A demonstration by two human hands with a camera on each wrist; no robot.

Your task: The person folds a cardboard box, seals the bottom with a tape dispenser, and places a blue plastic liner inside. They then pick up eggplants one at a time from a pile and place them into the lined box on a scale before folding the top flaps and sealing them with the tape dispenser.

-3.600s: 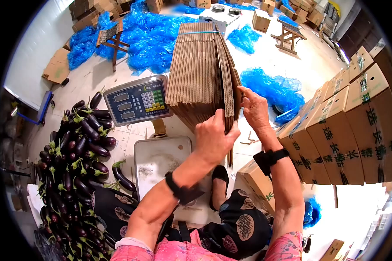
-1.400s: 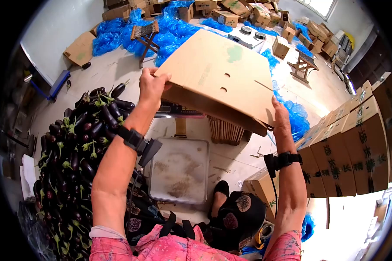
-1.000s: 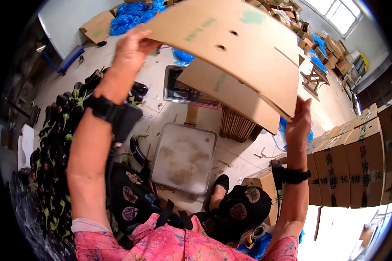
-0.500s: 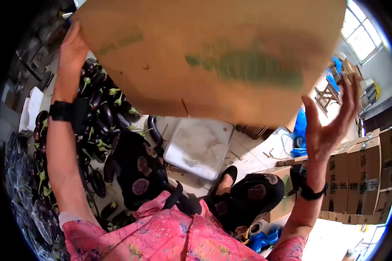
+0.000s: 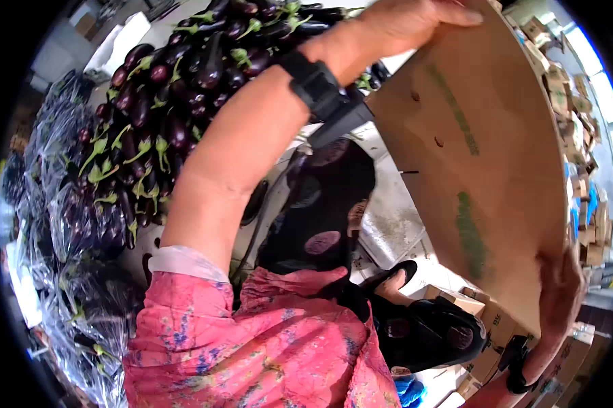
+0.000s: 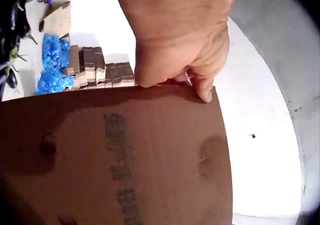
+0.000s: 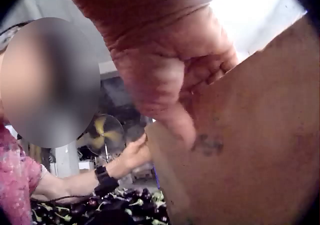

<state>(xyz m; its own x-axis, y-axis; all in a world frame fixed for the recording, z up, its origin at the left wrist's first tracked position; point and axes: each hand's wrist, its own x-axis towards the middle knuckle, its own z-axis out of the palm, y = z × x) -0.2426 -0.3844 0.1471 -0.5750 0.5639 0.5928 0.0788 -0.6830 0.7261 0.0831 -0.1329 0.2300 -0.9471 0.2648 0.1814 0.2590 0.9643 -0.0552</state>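
A brown flattened cardboard carton (image 5: 483, 136), with green print and small punched holes, is held up on edge at the right of the head view. My left hand (image 5: 415, 24) grips its top edge; in the left wrist view that hand (image 6: 182, 50) pinches the cardboard (image 6: 165, 145) close to a corner. Lower down, my right hand (image 5: 561, 289) holds the right edge. The right wrist view shows the thumb (image 7: 180, 130) on the carton's face and the other fingers curled at its edge, partly hidden.
Many eggplants (image 5: 174, 129) lie heaped on the left, beside clear plastic wrap (image 5: 82, 224). A weighing scale's platform (image 5: 391, 224) sits on the floor, partly behind the carton. Printed boxes (image 5: 500, 333) stand at lower right, and blue plastic (image 5: 408, 391) lies near the feet.
The carton came off a tied bundle of flat cardboard and was lifted and turned on edge. The right hand, off it half a second ago, grips it again. The head view has swung left.
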